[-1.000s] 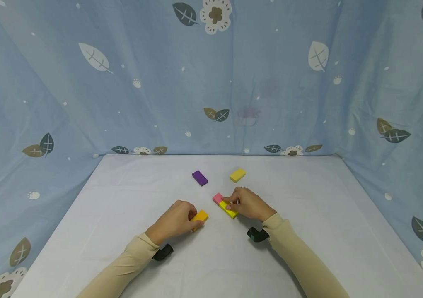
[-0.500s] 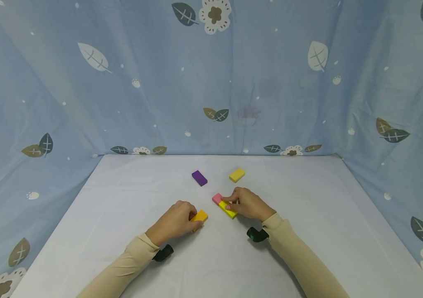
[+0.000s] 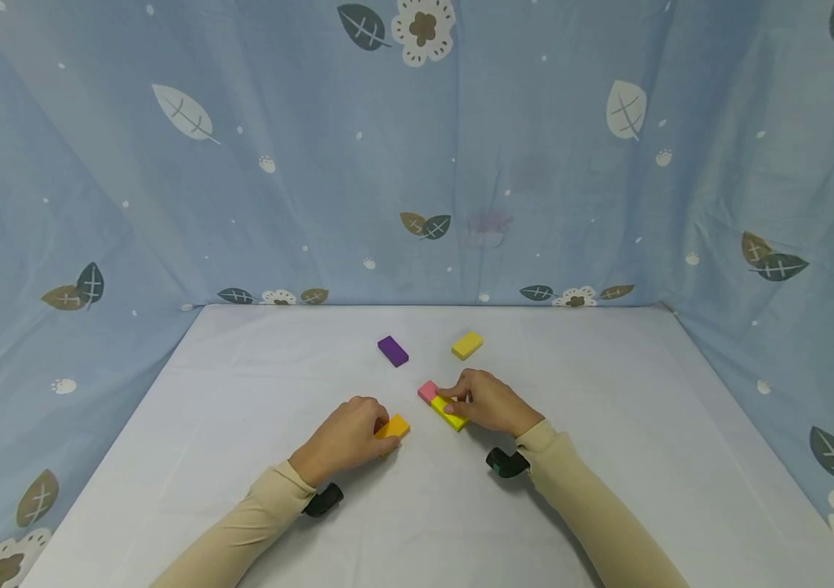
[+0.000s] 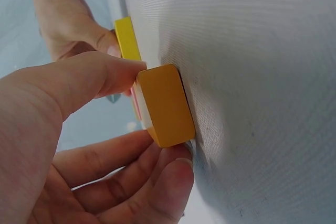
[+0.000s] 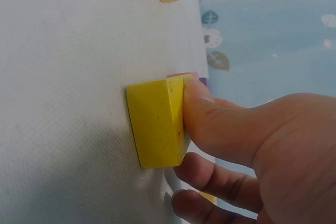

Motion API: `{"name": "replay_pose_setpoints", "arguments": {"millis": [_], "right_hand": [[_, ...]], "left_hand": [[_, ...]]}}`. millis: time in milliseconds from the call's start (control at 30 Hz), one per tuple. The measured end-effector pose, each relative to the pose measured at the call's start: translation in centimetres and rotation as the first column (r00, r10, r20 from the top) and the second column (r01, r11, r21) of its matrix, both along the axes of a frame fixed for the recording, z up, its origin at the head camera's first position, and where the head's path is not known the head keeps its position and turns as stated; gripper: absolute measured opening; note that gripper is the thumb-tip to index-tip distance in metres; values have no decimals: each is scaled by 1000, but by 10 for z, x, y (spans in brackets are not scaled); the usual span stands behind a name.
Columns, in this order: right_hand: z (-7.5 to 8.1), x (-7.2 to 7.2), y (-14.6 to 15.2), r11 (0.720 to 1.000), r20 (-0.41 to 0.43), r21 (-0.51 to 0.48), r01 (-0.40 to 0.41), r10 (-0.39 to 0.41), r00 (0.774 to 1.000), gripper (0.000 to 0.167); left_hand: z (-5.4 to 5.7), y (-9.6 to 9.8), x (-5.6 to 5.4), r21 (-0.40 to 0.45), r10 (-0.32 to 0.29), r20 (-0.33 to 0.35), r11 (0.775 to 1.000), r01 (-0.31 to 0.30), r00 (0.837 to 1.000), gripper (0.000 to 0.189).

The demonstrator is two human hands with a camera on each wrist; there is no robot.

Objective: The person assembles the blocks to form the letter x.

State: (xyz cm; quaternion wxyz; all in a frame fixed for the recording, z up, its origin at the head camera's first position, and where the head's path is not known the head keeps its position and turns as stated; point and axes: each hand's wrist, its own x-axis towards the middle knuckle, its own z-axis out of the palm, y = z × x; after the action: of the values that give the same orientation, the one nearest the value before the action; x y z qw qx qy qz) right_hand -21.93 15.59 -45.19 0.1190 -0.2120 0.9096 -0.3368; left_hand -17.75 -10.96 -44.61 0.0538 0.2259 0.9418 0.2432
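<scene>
The orange block [image 4: 165, 108] lies low at the white tablecloth [image 3: 417, 523], near the middle and a little to the left of the bright yellow block [image 5: 154, 124], with a gap between them. The left hand [image 3: 345, 433] pinches the orange block, thumb on one long side and fingers on the other. The right hand [image 3: 492, 404] has thumb and fingers clamped on the bright yellow block, which lies in line with the pink block [image 3: 427, 390]; the two seem to touch, though whether one overlaps the other I cannot tell.

The step in hand looks like placing and steadying blocks: the right hand appears to settle the yellow against the pink while the left keeps a grip on the orange. From here, a next move would call for a light release on the right so the pair does not shift, and a firm, level pinch on the left.

Farther out, the purple block [image 3: 393, 351] and the pale yellow block [image 3: 467, 345] lie apart, untouched. A blue patterned curtain [image 3: 358, 180] hangs behind the table.
</scene>
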Motion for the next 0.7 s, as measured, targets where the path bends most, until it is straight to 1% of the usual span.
{"name": "replay_pose_setpoints", "arguments": {"millis": [300,500,700], "right_hand": [[-1,0,0,1000,6,-6,6,-6,1000,32],[-1,-1,0,1000,6,-6,4,-4,1000,32],[0,-1,0,1000,11,-2,7,-7,1000,32]], "left_hand": [[0,1,0,-11,-1,-10,1000,1,1000,24],[0,1,0,-16,-6,-36,1000,5,999,21],[2,2,-1,-25,-6,-57,1000,5,998,21]]}}
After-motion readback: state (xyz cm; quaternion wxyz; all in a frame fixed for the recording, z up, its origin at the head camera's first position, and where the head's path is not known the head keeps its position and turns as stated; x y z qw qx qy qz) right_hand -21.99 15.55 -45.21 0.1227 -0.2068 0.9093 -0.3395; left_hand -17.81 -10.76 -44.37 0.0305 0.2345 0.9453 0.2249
